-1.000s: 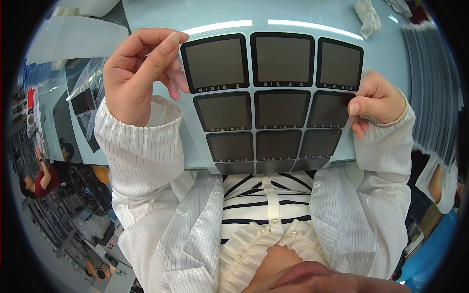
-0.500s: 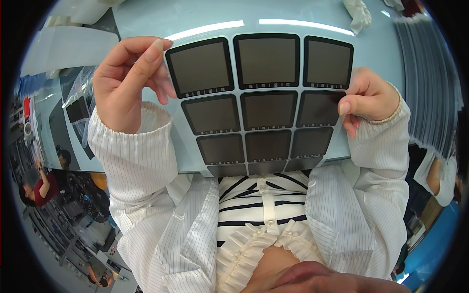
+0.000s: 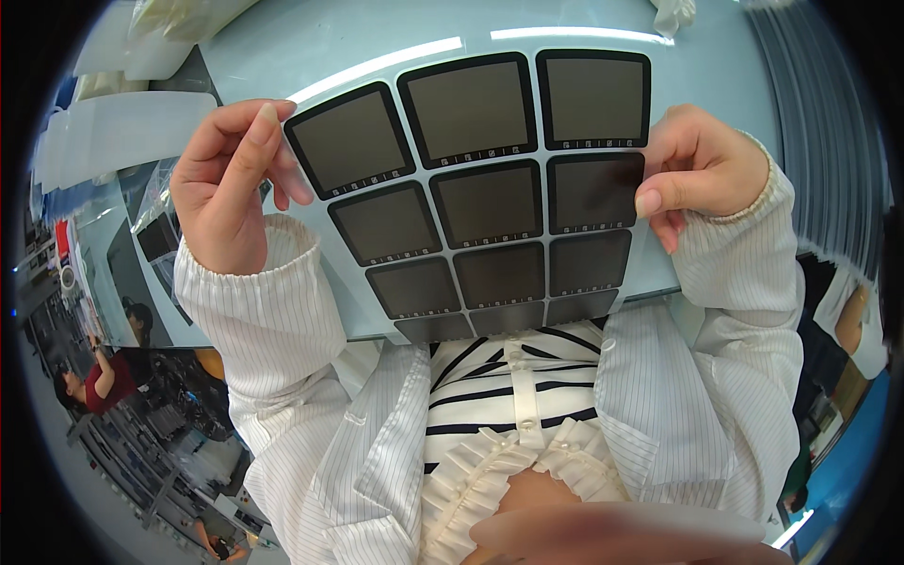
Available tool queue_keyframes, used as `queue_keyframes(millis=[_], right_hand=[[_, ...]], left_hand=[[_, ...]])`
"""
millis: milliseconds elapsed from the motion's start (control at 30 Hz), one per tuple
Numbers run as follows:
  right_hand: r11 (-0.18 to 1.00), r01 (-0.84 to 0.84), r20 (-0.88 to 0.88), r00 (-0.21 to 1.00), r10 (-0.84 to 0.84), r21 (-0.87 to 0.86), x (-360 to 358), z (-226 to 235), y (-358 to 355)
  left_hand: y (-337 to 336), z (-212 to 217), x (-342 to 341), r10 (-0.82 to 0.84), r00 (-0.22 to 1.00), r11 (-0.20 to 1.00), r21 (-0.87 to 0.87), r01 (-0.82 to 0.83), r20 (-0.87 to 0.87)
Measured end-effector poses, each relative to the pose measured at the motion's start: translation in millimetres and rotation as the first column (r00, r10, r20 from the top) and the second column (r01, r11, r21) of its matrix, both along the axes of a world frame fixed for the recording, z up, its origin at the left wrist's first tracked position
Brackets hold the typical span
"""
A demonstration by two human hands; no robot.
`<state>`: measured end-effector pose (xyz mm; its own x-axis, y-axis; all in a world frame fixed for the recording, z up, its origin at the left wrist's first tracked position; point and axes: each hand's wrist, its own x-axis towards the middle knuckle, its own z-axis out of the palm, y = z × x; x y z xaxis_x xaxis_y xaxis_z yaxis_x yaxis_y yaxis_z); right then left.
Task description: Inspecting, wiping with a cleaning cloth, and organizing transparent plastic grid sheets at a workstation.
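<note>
Between my hands is a clear sheet [image 3: 421, 172] bearing rows of dark grey, black-bordered panels with small marks along their lower borders. It is raised over the pale table and tilted, its lower rows close to my body. My left hand [image 3: 229, 179] pinches the far left corner between thumb and fingers. On the right edge, my right hand [image 3: 704, 169] grips the sheet with its thumb on top beside the second row; its other fingers are partly behind the sheet.
The pale glossy table [image 3: 330, 38] lies beyond the sheet. A tall stack of grey sheets [image 3: 819, 141] stands at right. White translucent sheets [image 3: 132, 141] and a bagged dark panel [image 3: 155, 231] lie at left. Another person [image 3: 99, 381] is at far left, and a white-sleeved person [image 3: 852, 325] at right.
The sheet has shifted left in the picture and turned slightly, its left side now lower than its right. Both hands keep the same hold. The whole view has also shifted a little.
</note>
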<state>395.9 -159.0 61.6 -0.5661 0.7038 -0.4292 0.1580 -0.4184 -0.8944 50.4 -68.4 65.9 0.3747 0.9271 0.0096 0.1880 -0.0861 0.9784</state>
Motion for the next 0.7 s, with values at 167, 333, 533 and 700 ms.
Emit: queue_keyframes(millis=[167, 333, 533, 700], right_hand=[[1.0, 0.001, -0.021, 1.0, -0.001, 0.0, 2, -1, -1], [0.982, 0.185, -0.154, 0.97, -0.188, -0.035, -5, 0, -5], [0.936, 0.303, -0.056, 0.953, -0.297, 0.179, -17, 2, -6], [0.863, 0.353, -0.019, 0.928, -0.372, 0.36, -20, -4, -3]], left_hand=[[0, 0, 0, -0.001, 1.0, 1.0, -0.019, 0.001, 0.02], [0, -1, -2, 0.075, 0.994, 0.997, -0.038, -0.072, 0.078], [2, -5, -2, 0.091, 0.991, 0.995, -0.045, -0.087, 0.094], [5, -8, -8, 0.061, 0.992, 0.997, -0.053, -0.055, 0.11]])
